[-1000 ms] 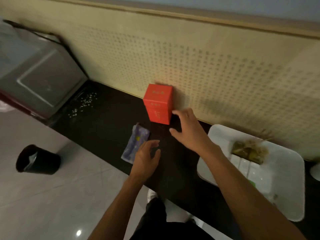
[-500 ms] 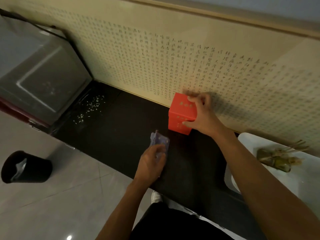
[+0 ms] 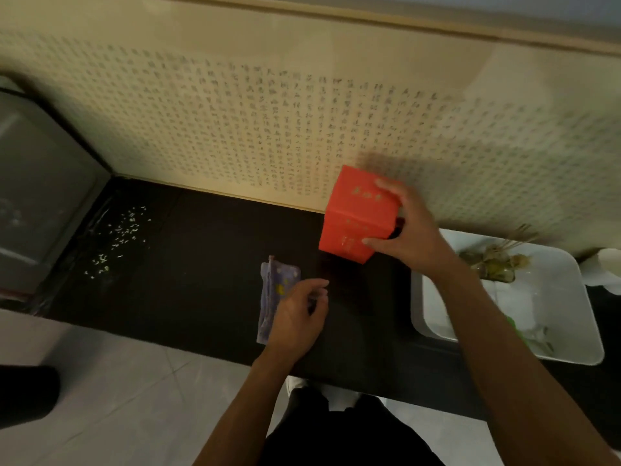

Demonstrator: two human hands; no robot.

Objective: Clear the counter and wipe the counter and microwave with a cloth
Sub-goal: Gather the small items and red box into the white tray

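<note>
Counter: black, and running left to right under a pale wall panel that is carrying rows of small written characters.

Red box: sitting tilted near the counter's back edge, right of the middle, with gold markings showing on its top and front. Whether it is hanging clear of the surface cannot be told.

Right hand: gripping the red box from the box's right side, with the thumb pressing low on the front face and the fingers curling over the top rear corner.

Purple cloth: lying flat near the counter's front edge, about the middle, folded long and narrow and showing yellow spots.

Left hand: covering the right part of the purple cloth, with one finger pointing right and the rest loosely curling. Whether it is pinching the fabric or only lying on it cannot be told.

Microwave: grey, standing at the counter's left end and partly running out of view.

White grains: lying scattered over the counter's left end, just beside the microwave.

White tray: occupying the counter's right end and reaching from near the back edge to near the front edge.

Leaf-wrapped food: lying in the tray's back part.

Black bin: standing on the pale floor at the lower left.
</note>
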